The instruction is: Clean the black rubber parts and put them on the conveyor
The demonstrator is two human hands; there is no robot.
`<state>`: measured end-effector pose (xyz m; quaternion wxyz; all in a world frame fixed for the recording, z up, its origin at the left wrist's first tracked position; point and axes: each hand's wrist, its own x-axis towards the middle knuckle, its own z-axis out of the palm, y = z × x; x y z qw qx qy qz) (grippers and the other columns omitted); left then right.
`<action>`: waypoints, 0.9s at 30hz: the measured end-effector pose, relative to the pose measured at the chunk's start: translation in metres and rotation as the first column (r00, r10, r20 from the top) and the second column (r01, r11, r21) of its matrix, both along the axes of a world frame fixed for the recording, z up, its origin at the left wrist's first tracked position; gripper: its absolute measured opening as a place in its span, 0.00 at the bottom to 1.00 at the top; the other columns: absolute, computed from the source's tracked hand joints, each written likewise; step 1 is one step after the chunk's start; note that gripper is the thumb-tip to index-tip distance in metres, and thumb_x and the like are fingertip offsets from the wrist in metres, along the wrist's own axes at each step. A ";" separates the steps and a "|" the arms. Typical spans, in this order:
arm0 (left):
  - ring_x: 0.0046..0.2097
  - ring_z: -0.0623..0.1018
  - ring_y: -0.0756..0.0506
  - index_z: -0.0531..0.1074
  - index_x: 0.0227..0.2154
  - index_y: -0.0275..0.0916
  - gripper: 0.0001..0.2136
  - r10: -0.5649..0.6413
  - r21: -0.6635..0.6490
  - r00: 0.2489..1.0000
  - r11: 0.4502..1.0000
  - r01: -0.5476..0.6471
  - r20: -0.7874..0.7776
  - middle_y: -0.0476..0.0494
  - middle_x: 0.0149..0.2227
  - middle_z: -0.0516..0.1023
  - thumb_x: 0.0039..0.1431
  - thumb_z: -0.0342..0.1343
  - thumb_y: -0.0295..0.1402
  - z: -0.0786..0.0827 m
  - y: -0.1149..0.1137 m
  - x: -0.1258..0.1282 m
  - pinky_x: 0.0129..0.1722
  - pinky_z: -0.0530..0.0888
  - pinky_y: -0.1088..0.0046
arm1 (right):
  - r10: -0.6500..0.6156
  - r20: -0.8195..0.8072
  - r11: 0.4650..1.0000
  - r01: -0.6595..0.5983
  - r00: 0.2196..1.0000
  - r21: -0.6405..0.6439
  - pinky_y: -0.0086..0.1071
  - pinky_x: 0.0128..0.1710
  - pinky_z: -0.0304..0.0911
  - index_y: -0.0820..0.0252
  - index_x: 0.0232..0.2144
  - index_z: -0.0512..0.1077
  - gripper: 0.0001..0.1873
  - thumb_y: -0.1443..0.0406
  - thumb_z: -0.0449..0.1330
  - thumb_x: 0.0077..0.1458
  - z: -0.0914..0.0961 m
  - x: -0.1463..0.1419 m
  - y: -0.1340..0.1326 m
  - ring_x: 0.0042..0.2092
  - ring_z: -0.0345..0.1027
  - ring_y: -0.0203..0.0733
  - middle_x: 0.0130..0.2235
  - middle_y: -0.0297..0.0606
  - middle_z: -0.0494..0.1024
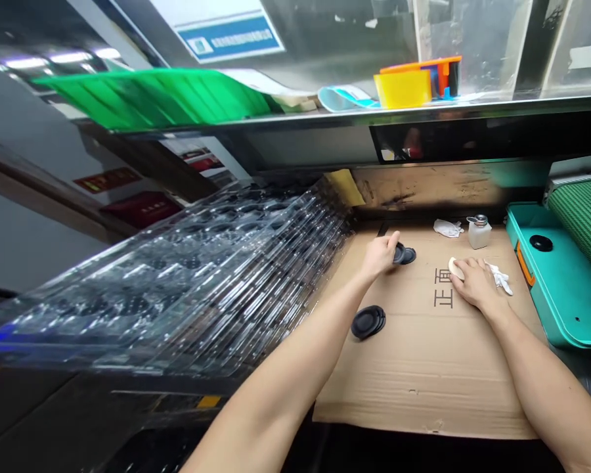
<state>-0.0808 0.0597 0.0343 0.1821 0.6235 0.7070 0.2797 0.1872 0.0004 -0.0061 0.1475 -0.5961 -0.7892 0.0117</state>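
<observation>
Where the stacked clear plastic trays [177, 279] meet the cardboard sheet [423, 374], a black rubber disc [368, 322] lies flat near the sheet's left edge, round with no long axis, open cardboard to its right. Above it, my left hand [381, 256] closes narrowly on a second black disc [404, 255], tilted slightly, I think, though my fingers hide part of it. My right hand [475, 284] cups a cream foam wedge [454, 268], its curved edge facing left, just beside a white cloth [498, 278]. Behind them stands a pump bottle [479, 233]; a teal tray [561, 289] bounds the right.
</observation>
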 end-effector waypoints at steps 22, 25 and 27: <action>0.55 0.76 0.34 0.74 0.53 0.37 0.30 -0.403 -0.329 0.719 0.911 0.251 -0.566 0.31 0.54 0.77 0.57 0.50 0.55 -0.030 0.043 -0.013 0.55 0.70 0.63 | 0.004 -0.091 0.998 -0.010 0.996 -0.062 0.45 0.54 0.55 0.56 0.55 0.71 0.20 0.56 0.55 0.63 -0.002 -0.006 -0.002 0.54 0.61 0.53 0.51 0.45 0.74; 0.55 0.75 0.28 0.69 0.60 0.37 0.37 -0.311 -0.282 0.677 0.947 0.156 -0.667 0.28 0.58 0.73 0.55 0.50 0.59 -0.008 0.037 0.006 0.51 0.72 0.55 | -0.002 -0.101 0.998 -0.004 0.995 -0.064 0.45 0.53 0.57 0.57 0.52 0.72 0.19 0.57 0.55 0.63 -0.002 -0.007 -0.002 0.54 0.62 0.53 0.50 0.46 0.74; 0.57 0.73 0.26 0.67 0.61 0.39 0.35 -0.234 -0.109 0.666 0.968 0.225 -0.708 0.30 0.60 0.71 0.58 0.47 0.57 0.017 0.028 0.042 0.52 0.71 0.52 | -0.002 -0.105 0.998 -0.004 0.995 -0.060 0.45 0.52 0.58 0.58 0.50 0.72 0.18 0.57 0.55 0.63 -0.004 -0.008 -0.001 0.54 0.62 0.54 0.50 0.47 0.75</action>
